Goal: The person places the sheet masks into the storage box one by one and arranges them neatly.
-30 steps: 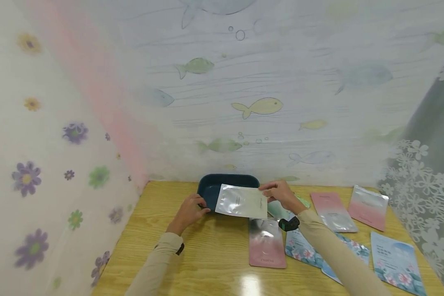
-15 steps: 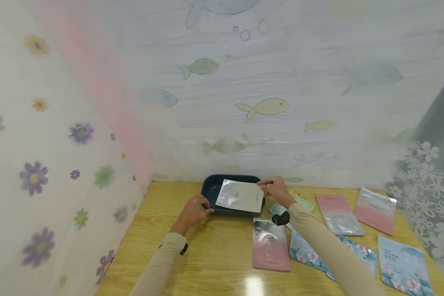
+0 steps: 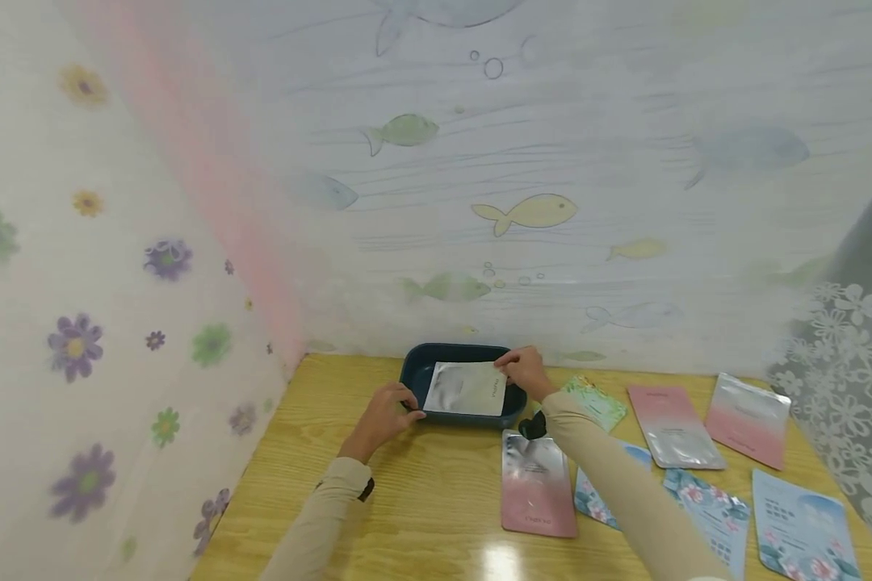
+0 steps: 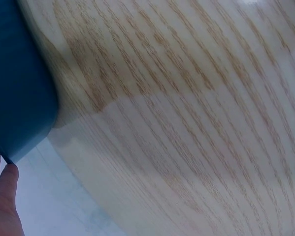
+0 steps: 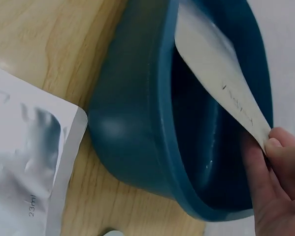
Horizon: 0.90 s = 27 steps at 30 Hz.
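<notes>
A dark blue plastic basin (image 3: 463, 420) stands against the wall. My left hand (image 3: 382, 416) pinches its rim at the front left corner, thumb outside; the left wrist view shows the fingertips (image 4: 8, 173) at that corner. With thumb and fingers my right hand (image 3: 526, 373) holds one corner of a silver and cream face mask sachet (image 3: 468, 389). That sachet lies tilted inside the basin's opening, its held end raised near the right rim in the right wrist view. Just in front of the basin, a pink and silver sachet (image 3: 538, 492) lies flat on the table.
To the right lie a green patterned sachet (image 3: 596, 403), two more pink and silver sachets (image 3: 676, 428) (image 3: 748, 420), and several blue floral ones (image 3: 805, 524). My right sleeve (image 3: 618, 484) passes over part of them. Painted walls (image 3: 407, 242) rise behind and at the left of the wooden table (image 3: 407, 516).
My right hand has moved the cream sachet from over the basin's front rim back and down into its opening. The left hand keeps its hold on the rim. The view has shifted slightly.
</notes>
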Tool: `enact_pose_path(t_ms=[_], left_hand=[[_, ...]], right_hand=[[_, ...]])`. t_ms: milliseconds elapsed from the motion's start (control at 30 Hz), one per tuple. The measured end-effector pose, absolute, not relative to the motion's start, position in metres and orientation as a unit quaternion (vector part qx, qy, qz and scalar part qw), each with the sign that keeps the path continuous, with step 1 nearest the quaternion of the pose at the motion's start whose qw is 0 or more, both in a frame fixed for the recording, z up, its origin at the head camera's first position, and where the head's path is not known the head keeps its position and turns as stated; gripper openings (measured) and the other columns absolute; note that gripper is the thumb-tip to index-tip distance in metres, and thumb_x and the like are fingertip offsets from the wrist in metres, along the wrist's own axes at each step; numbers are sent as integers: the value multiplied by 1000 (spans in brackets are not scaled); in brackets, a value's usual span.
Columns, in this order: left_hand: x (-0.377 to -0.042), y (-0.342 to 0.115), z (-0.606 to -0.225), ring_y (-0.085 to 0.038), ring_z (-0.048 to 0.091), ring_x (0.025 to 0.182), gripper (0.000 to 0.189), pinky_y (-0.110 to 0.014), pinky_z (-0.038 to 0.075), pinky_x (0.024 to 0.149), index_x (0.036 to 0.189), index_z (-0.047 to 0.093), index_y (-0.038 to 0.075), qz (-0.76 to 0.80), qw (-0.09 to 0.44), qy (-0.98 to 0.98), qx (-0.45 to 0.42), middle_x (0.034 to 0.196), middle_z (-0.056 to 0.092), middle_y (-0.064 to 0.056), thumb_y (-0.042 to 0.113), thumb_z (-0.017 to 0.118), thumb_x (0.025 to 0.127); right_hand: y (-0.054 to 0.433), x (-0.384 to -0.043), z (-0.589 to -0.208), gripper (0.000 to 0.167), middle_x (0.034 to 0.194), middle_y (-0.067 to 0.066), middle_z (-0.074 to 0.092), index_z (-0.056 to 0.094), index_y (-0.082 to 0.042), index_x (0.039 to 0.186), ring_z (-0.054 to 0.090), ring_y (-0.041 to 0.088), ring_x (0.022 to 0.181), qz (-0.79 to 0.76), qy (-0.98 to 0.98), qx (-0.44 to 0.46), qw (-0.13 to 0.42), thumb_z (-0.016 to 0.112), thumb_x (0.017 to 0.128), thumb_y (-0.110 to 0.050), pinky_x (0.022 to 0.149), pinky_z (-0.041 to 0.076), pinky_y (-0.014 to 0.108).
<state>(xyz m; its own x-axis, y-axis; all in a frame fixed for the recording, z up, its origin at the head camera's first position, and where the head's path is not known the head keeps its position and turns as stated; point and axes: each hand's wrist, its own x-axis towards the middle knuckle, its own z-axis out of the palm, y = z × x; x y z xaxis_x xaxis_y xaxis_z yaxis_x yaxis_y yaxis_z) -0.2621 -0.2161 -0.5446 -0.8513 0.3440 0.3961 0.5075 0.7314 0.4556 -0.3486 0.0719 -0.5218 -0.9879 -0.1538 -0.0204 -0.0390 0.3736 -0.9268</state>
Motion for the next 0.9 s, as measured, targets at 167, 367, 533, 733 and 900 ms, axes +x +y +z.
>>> enact_pose_path(t_ms=[167, 367, 533, 733, 900], left_hand=[[-261, -215, -544, -16, 53, 77, 19, -35, 48, 72, 70, 65, 14, -283, 146, -920, -230, 75, 59, 1, 19, 83, 72], [-261, -215, -543, -20, 55, 75, 18, -36, 48, 70, 71, 66, 12, -295, 142, -916, -234, 75, 60, -2, 17, 83, 73], [-259, -217, -544, -20, 54, 76, 17, -35, 47, 70, 72, 66, 12, -291, 137, -919, -229, 76, 60, -2, 17, 82, 74], [-259, -219, -543, -17, 53, 76, 17, -34, 47, 70, 72, 65, 14, -287, 133, -922, -221, 77, 59, 0, 19, 81, 75], [-261, -217, -543, -17, 54, 76, 17, -35, 47, 71, 73, 65, 14, -282, 130, -923, -228, 77, 60, 0, 22, 81, 76]], right_hand=[[68, -351, -525, 24, 98, 27, 65, 69, 12, 95, 56, 24, 68, -499, 860, -102, 30, 52, 79, 15, 55, 45, 28], [67, -350, -525, 38, 100, 27, 64, 66, 13, 104, 33, 21, 62, -451, 882, -128, 42, 47, 72, 17, 56, 32, 30], [66, -348, -516, 32, 97, 22, 65, 67, 11, 103, 54, 29, 78, -410, 899, -151, 23, 54, 73, 10, 69, 47, 39], [70, -344, -499, 27, 105, 24, 64, 66, 10, 105, 59, 37, 100, -417, 892, -174, 26, 58, 79, 7, 84, 48, 47], [79, -336, -484, 22, 102, 23, 65, 66, 9, 105, 60, 36, 98, -438, 878, -187, 41, 64, 83, 5, 82, 50, 44]])
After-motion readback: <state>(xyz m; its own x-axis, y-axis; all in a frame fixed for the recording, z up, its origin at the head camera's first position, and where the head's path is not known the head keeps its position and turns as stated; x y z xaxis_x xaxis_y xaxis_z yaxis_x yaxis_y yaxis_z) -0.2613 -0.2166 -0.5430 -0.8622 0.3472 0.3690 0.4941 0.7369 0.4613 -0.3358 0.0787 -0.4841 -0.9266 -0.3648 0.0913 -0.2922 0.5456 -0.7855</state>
